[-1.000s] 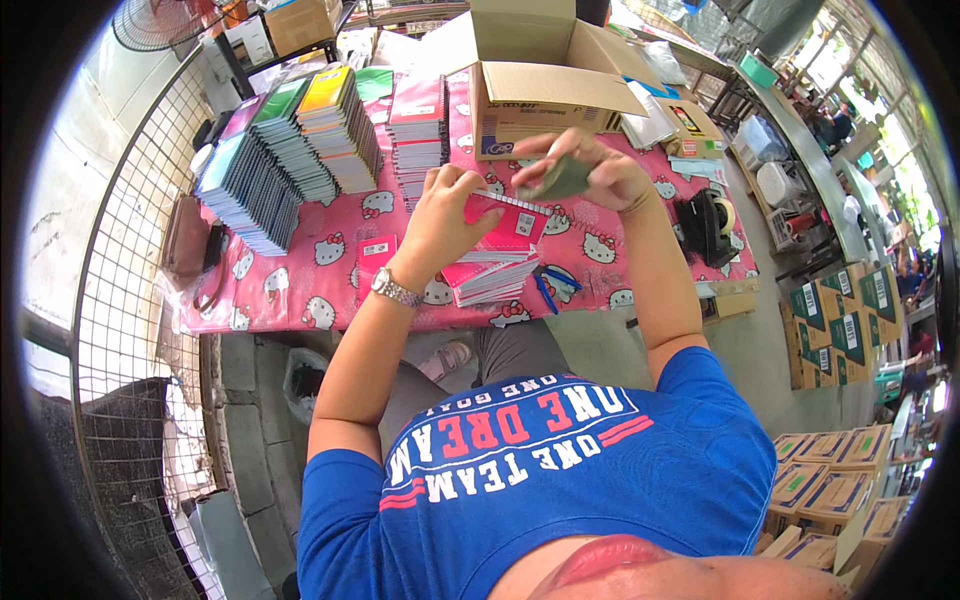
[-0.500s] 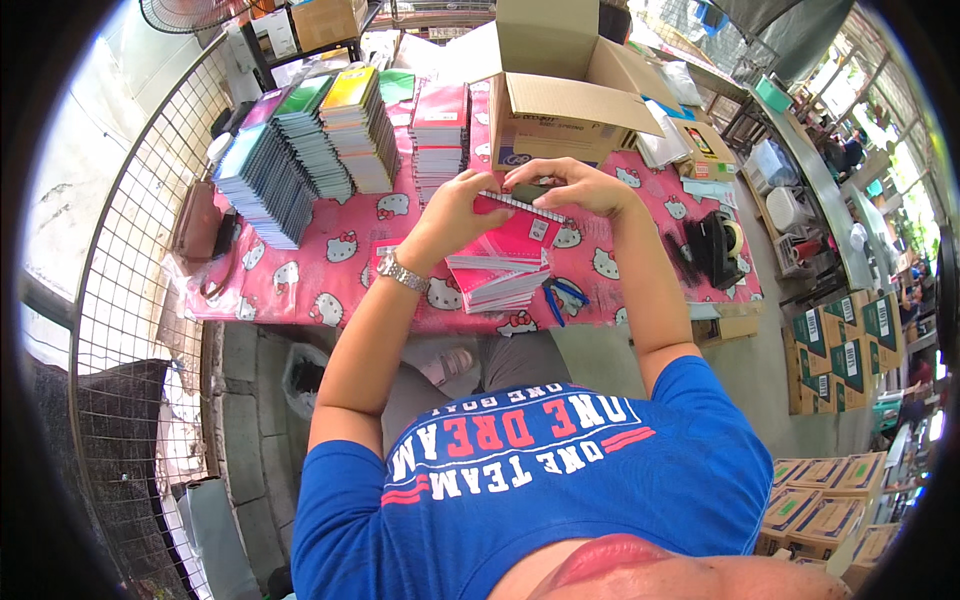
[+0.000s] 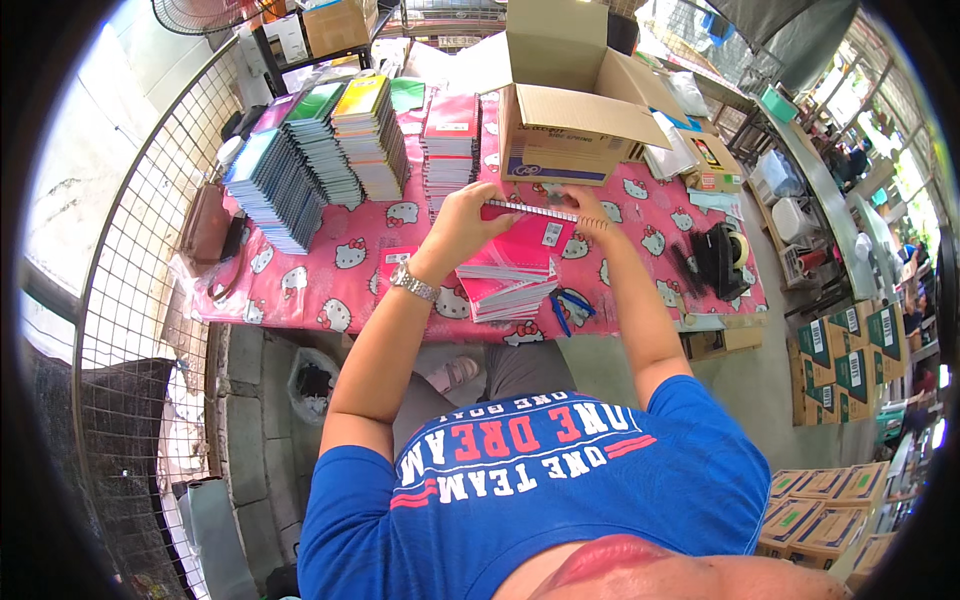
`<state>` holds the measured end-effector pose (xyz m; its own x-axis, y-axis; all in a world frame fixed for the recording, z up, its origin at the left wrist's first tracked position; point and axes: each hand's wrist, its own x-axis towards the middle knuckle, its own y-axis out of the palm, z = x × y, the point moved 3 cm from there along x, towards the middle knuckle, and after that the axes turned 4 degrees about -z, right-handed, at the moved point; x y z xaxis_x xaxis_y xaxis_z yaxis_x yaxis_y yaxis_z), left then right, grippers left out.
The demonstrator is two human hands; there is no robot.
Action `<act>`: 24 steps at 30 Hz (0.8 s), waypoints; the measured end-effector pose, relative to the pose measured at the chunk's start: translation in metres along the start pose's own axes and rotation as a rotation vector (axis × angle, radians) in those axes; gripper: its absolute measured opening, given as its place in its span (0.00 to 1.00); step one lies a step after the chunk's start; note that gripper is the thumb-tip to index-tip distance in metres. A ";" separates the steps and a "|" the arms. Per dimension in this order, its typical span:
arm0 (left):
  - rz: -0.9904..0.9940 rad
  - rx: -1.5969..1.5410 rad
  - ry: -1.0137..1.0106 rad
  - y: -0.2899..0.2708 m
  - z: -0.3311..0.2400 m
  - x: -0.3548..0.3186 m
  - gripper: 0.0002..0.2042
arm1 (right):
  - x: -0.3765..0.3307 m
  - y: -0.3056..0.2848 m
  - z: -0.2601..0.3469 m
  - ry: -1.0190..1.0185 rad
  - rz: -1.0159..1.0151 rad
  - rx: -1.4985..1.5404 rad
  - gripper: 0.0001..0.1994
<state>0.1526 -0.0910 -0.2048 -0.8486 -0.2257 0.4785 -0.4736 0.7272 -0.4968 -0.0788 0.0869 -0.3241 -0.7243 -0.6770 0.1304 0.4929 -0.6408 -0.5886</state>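
My left hand (image 3: pixel 470 217) is closed on the left end of a pink spiral notebook (image 3: pixel 530 236), its bound edge facing away from me. At the right end of that edge, a loose length of spiral wire (image 3: pixel 594 224) sticks out past the cover. My right hand (image 3: pixel 592 203) is by this end, behind the wire; its fingers are blurred and partly hidden. Under the held notebook lies an uneven stack of pink notebooks (image 3: pixel 508 292). Blue-handled pliers (image 3: pixel 570 308) rest just right of the stack.
Tall stacks of blue notebooks (image 3: pixel 270 195), green notebooks (image 3: pixel 325 150), yellow notebooks (image 3: pixel 370 135) and pink notebooks (image 3: pixel 450 140) stand at the back left. An open cardboard box (image 3: pixel 570 130) is behind my hands. A black tape dispenser (image 3: pixel 718 262) sits at the right on the pink tablecloth (image 3: pixel 400 215).
My right hand has drawn in lower beside the notebook's right end, and loose spiral wire now shows there. My left hand keeps its hold. The whole view has shifted slightly.
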 end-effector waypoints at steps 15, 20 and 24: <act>-0.377 -0.217 -0.181 0.007 0.009 -0.045 0.12 | -0.199 0.068 -0.031 0.154 -0.370 -0.083 0.30; -0.329 -0.289 -0.227 0.008 0.018 -0.047 0.11 | -0.169 0.020 0.135 -0.264 -0.610 0.018 0.28; -0.351 -0.342 -0.245 0.011 0.023 -0.050 0.08 | -0.155 0.037 0.192 -0.475 -0.393 -0.122 0.28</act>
<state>0.1840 -0.0866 -0.2512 -0.7026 -0.6078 0.3701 -0.6696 0.7407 -0.0546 0.1445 0.0983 -0.2132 -0.5332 -0.5038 0.6796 0.1545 -0.8478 -0.5073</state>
